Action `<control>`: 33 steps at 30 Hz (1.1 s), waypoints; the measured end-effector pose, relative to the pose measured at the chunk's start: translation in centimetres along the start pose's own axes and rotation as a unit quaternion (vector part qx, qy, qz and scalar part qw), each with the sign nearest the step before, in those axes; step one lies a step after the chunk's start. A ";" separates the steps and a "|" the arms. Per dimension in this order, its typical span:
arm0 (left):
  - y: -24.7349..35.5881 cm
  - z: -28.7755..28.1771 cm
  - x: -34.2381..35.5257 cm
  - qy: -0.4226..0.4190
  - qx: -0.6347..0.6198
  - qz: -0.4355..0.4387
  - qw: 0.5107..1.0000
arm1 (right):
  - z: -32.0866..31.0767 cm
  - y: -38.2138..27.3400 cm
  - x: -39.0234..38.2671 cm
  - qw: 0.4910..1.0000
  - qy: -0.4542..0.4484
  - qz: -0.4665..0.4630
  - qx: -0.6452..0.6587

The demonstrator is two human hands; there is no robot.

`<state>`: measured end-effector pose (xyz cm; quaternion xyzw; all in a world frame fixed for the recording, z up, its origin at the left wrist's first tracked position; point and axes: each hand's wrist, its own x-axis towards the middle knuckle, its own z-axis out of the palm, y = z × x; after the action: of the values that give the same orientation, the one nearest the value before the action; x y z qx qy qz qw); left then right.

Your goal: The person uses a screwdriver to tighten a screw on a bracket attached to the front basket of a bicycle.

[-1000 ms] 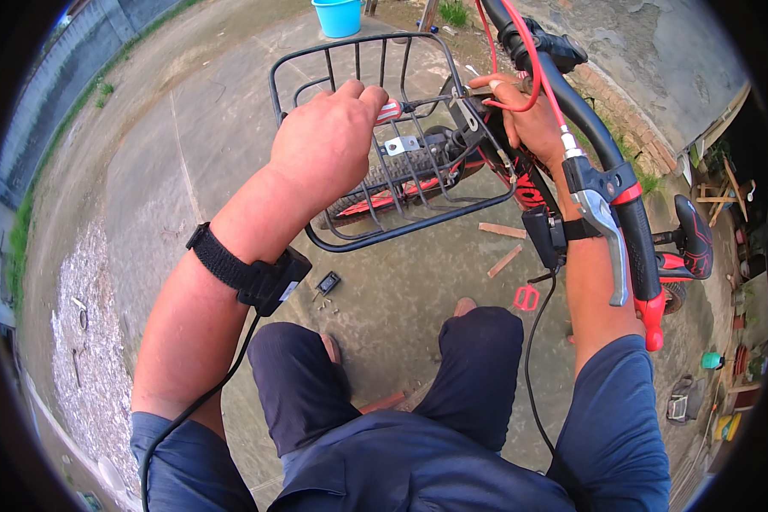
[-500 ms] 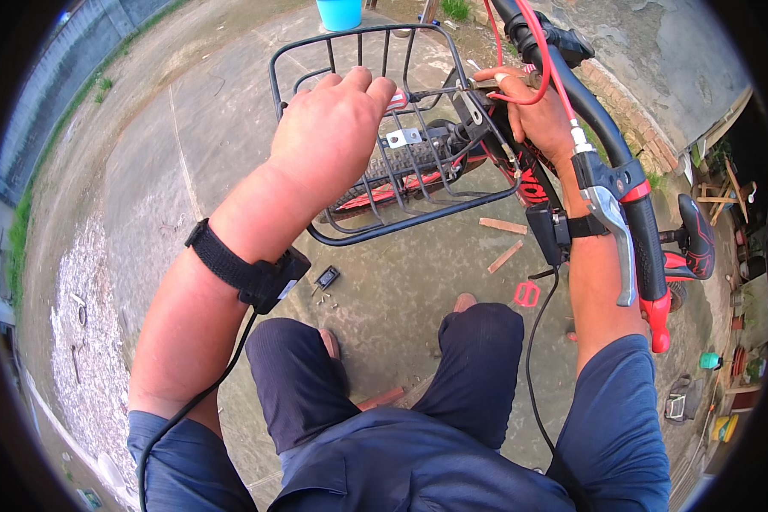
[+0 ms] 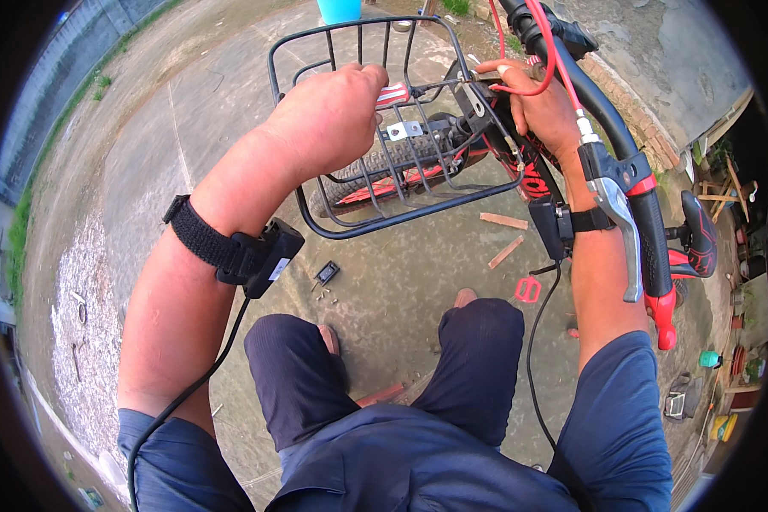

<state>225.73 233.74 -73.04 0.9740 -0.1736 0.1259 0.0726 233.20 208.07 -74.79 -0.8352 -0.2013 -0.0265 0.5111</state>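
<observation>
A black wire basket (image 3: pixel 375 229) is at the front of a bicycle, above its knobby front tyre (image 3: pixel 375 162). My left hand (image 3: pixel 333 111) is over the basket, closed on the red-and-white handle of a screwdriver (image 3: pixel 393 94). Its shaft points right, toward the basket's back side, where a dark bracket (image 3: pixel 476 102) sits. Behind that side, my right hand (image 3: pixel 542 107) has its fingers curled in by the bracket, under a red cable (image 3: pixel 548 72); what they grip is hidden. A silver plate (image 3: pixel 404 130) lies across the basket's bottom wires.
The handlebar (image 3: pixel 602 102) with its silver brake lever (image 3: pixel 619 226) rises beside my right arm. On the concrete lie a small black box (image 3: pixel 326 272), small metal bits, wood strips (image 3: pixel 503 221) and a red pedal-like frame (image 3: pixel 527 290). A blue bucket (image 3: pixel 340 10) stands beyond the basket.
My left hand has turned at the wrist, its forearm shifting left, and more of the screwdriver's handle shows. My right hand stays behind the basket. The handlebar has shifted slightly.
</observation>
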 end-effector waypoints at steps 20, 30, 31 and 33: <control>0.2 -0.8 2.1 -0.070 0.012 -0.038 0.997 | 0.1 -0.1 0.1 1.000 -0.006 -0.008 0.005; 0.0 0.1 2.1 -0.036 0.065 -0.017 0.997 | 0.1 0.5 0.1 0.999 0.016 -0.046 -0.024; 0.1 0.4 2.0 -0.024 0.084 -0.017 0.996 | 0.2 0.5 0.1 0.998 0.017 -0.047 -0.025; -0.2 1.1 2.1 0.009 0.117 -0.016 0.993 | 0.4 0.2 0.3 0.998 0.018 -0.050 -0.027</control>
<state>227.91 233.07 -73.51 0.9774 -0.1414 0.1526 -0.0387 233.53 208.39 -75.07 -0.8371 -0.2330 -0.0726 0.4896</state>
